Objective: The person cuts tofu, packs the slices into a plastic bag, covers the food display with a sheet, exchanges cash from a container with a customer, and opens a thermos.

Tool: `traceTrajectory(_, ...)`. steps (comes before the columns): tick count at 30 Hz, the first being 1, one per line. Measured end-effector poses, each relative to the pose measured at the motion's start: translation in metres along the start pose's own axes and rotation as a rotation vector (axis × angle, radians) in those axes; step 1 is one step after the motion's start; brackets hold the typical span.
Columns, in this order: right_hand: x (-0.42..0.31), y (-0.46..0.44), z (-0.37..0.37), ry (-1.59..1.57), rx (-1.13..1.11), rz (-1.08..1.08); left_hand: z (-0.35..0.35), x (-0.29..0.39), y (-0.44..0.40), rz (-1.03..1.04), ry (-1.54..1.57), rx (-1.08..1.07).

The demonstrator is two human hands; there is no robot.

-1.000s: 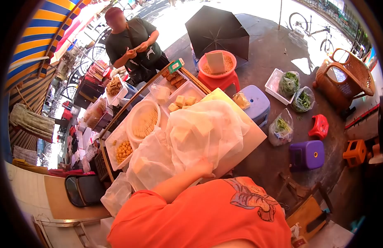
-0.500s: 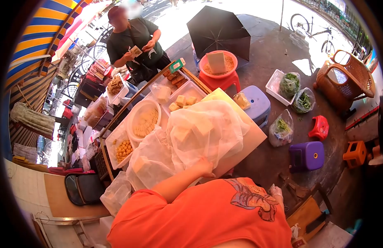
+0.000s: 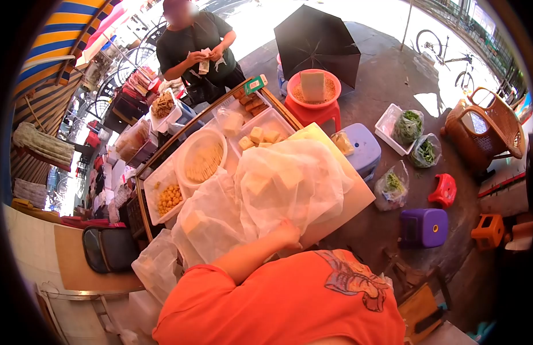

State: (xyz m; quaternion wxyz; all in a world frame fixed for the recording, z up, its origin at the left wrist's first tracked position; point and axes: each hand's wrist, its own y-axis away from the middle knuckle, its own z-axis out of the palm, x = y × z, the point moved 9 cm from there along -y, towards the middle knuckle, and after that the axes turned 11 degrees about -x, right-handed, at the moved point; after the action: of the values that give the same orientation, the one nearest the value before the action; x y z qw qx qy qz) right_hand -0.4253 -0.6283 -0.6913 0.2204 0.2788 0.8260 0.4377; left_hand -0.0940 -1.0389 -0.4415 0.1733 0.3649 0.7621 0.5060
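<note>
My left hand [image 3: 287,234] is at the near edge of a thin white cloth [image 3: 318,190], its fingers curled in against the cloth. Pale blocks like tofu [image 3: 288,174] show through that cloth on a board [image 3: 350,202]. A second sheer cloth [image 3: 212,221] lies to the left over another pale block. Behind the orange shirt [image 3: 278,299], my right hand is hidden. Uncovered yellowish cubes [image 3: 258,135] sit in a tray beyond the cloth. A round white tub [image 3: 212,144] of pale strips and a tray of small yellow balls [image 3: 170,198] stand on the left.
Across the stall, a person [image 3: 200,49] holds papers like banknotes in both hands. A black umbrella [image 3: 318,46] stands behind a pink basin [image 3: 330,99] on a red stool. Bagged greens [image 3: 408,126], a purple stool [image 3: 423,227] and a wicker chair [image 3: 482,129] occupy the ground at right.
My right hand, gloved in clear plastic, has gone out of sight behind the shirt. My left hand stays at the cloth. The person opposite has brought both hands together on the papers.
</note>
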Motion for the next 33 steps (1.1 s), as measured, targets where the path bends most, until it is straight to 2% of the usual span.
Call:
traceTrajectory(2, -0.010, 0.022, -0.036, -0.296, -0.008, 0.191, -0.001, 0.000, 0.002, -0.014, 0.017, -0.017)
traceTrajectory(4, -0.021, 0.005, -0.039, -0.116, 0.021, 0.095, -0.010, 0.002, 0.012, -0.023, 0.052, -0.049)
traceTrajectory(5, -0.023, -0.008, -0.036, -0.025, 0.040, 0.049, -0.010, 0.001, 0.009, -0.017, 0.021, 0.005)
traceTrajectory(7, -0.052, 0.045, -0.083, -0.432, -0.020, 0.183, -0.006, 0.000, 0.001, -0.006, -0.032, 0.115)
traceTrajectory(8, -0.076, 0.082, -0.115, -0.625, -0.022, 0.262, -0.005, 0.000, 0.001, -0.006, -0.022, 0.104)
traceTrajectory(12, -0.068, 0.065, -0.108, -0.448, -0.035, 0.235, -0.007, 0.000, 0.005, -0.017, 0.001, 0.071)
traceTrajectory(15, -0.015, -0.018, -0.038, 0.003, 0.066, -0.074, -0.007, 0.000, 0.007, -0.033, -0.005, 0.086)
traceTrajectory(18, -0.024, -0.003, -0.046, -0.049, 0.002, -0.011, -0.005, 0.000, 0.010, -0.041, 0.026, 0.053)
traceTrajectory(21, -0.049, 0.045, -0.082, -0.469, -0.018, 0.119, -0.008, 0.000, 0.015, -0.048, 0.052, 0.023)
traceTrajectory(24, -0.077, 0.080, -0.113, -0.468, -0.013, 0.217, -0.013, 0.004, 0.015, 0.006, -0.017, 0.088)
traceTrajectory(25, -0.072, 0.072, -0.105, -0.411, -0.005, 0.174, -0.015, 0.006, 0.015, 0.039, -0.055, 0.122)
traceTrajectory(29, -0.064, 0.058, -0.088, -0.382, 0.008, 0.160, -0.017, 0.006, 0.011, 0.041, -0.061, 0.104)
traceTrajectory(31, -0.080, 0.089, -0.108, -0.480, -0.011, 0.231, -0.012, 0.006, 0.004, 0.041, -0.094, 0.094)
traceTrajectory(33, -0.076, 0.093, -0.105, -0.459, -0.046, 0.248, -0.010, 0.004, 0.004, 0.016, -0.049, -0.014)
